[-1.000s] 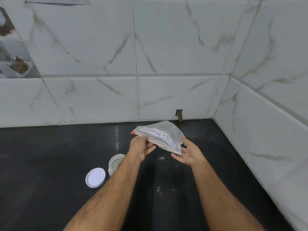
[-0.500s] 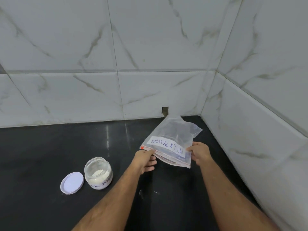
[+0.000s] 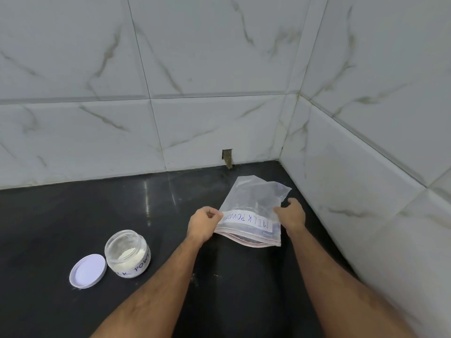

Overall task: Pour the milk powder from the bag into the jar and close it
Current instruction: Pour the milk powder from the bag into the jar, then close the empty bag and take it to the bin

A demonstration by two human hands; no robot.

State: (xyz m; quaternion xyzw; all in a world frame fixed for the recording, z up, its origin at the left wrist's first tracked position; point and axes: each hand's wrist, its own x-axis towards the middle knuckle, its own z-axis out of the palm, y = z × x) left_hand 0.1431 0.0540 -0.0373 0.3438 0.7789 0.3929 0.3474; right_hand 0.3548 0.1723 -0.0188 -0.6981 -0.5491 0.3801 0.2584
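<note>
Since half a second ago your bag (image 3: 253, 211) has sunk from a tilted hold to lie nearly flat on the table (image 3: 61, 215), near the corner.

Your left hand (image 3: 203, 225) pinches the bag's left edge by the label, fingers pressed together on the plastic; your right hand (image 3: 290, 215) hovers at the right edge with fingers loosely curled, and whether they touch the bag I cannot tell. The bag looks empty: clear, limp, crumpled, its pink-trimmed mouth toward you. The jar (image 3: 128, 254) stands open, well left of the bag and partly filled with white powder, its lid (image 3: 88, 270) lying just beside it (inner side up, I judge). Closing is what's left. Reach carelessly across and your forearm could tip the jar, spilling powder.
</note>
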